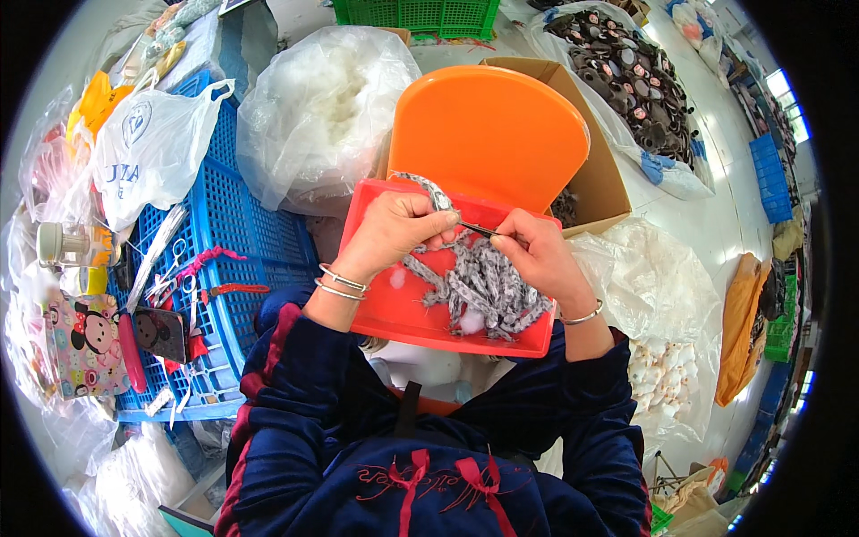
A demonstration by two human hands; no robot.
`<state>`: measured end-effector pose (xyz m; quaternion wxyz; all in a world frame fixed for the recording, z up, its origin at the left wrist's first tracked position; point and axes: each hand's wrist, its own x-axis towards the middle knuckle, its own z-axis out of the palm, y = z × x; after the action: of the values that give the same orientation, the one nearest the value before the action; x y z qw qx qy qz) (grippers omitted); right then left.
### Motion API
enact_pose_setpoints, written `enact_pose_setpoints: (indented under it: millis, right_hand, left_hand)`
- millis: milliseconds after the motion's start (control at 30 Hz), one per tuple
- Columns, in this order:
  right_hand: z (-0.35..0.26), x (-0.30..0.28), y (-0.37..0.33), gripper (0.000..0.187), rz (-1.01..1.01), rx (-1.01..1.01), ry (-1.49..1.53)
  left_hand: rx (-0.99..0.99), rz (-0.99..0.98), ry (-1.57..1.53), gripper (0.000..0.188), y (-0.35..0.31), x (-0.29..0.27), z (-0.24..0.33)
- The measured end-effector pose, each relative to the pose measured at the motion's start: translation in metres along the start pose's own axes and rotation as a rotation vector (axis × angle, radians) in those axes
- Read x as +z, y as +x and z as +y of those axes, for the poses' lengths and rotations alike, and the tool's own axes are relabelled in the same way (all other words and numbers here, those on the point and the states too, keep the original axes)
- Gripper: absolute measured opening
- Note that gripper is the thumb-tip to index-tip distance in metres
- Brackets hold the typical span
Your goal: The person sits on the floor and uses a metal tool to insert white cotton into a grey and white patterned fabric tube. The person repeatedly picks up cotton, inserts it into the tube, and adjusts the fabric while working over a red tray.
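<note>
My left hand [389, 231] pinches a grey-and-white fuzzy fabric strip [426, 185], whose end sticks out above the fingers. In my right hand [540, 258] is a slim dark tool [476, 230] like tweezers, its tip at the strip beside my left fingertips. Whether the tip is inside the strip I cannot tell. Below both hands, a red tray [380, 313] rests over my lap with a heap of similar grey strips [497, 291]. A white fluff tuft [472, 320] lies among them, and another tuft [397, 279] sits nearer the tray's left side.
An orange chair or stool [488, 130] stands beyond the tray, before a cardboard box [599, 161]. Left are a blue crate [268, 242] with scissors and a phone [161, 334], and a clear bag of white stuffing [327, 107]. Dark plush pieces [626, 80] fill a far-right bag.
</note>
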<state>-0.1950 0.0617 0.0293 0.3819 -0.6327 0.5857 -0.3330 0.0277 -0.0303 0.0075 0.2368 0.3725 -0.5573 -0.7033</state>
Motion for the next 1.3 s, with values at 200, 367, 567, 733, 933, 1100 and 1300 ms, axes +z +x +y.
enact_pose_setpoints:
  millis: [200, 367, 567, 733, 933, 1100, 1300]
  right_hand:
    - [0.017, 0.038, 0.007, 0.012, 0.092, 0.054, 0.327]
    - [0.01, 0.041, 0.012, 0.012, 0.122, 0.044, 0.397]
    - [0.013, 0.044, 0.01, 0.012, 0.128, 0.029, 0.305]
    - [0.008, 0.061, 0.013, 0.012, 0.148, 0.056, 0.593]
    - [0.003, 0.053, 0.021, 0.011, 0.15, 0.055, 0.521]
    - [0.0, 0.049, 0.021, 0.008, 0.093, 0.075, 0.468]
    - [0.024, 0.048, 0.029, 0.018, 0.135, 0.13, 0.316]
  left_hand:
    - [0.063, 0.085, -0.121, 0.017, 0.003, 0.01, -0.003]
    - [0.127, 0.144, -0.169, 0.021, 0.005, 0.008, -0.01]
    - [0.119, 0.228, -0.282, 0.025, 0.002, 0.014, -0.004]
    - [0.227, 0.273, -0.316, 0.024, 0.005, 0.028, -0.022]
    - [0.164, 0.245, -0.24, 0.025, 0.004, 0.024, -0.009]
    - [0.171, 0.325, -0.121, 0.021, 0.002, -0.004, 0.002]
    - [0.362, 0.468, -0.584, 0.019, 0.004, -0.048, 0.024]
